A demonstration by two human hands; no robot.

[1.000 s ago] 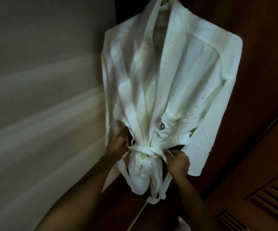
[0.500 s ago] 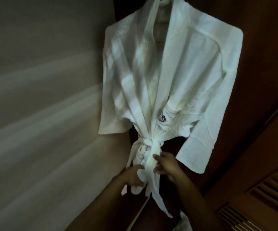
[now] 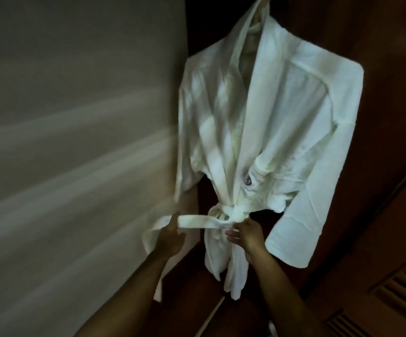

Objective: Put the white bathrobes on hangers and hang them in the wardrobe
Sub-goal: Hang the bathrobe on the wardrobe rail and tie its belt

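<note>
White bathrobe (image 3: 282, 122) hung; left hand (image 3: 170, 237) pinches belt (image 3: 197, 221) taut, right hand (image 3: 247, 233) pinches at knot (image 3: 237, 212), likely cinching.

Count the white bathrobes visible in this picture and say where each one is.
1: the white bathrobe hangs on a hanger against the dark wood. More may be hidden out of frame.

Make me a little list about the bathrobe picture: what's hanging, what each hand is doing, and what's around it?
hanging: white bathrobe on a hanger, only partly visible at the top
belt: white belt knotted at the waist, one end pulled out to the left
left hand: grips the pulled-out belt end
right hand: pinches the belt beside the knot
badge: small round logo on the chest
left of robe: pale wall
behind robe: dark wood wardrobe
</note>
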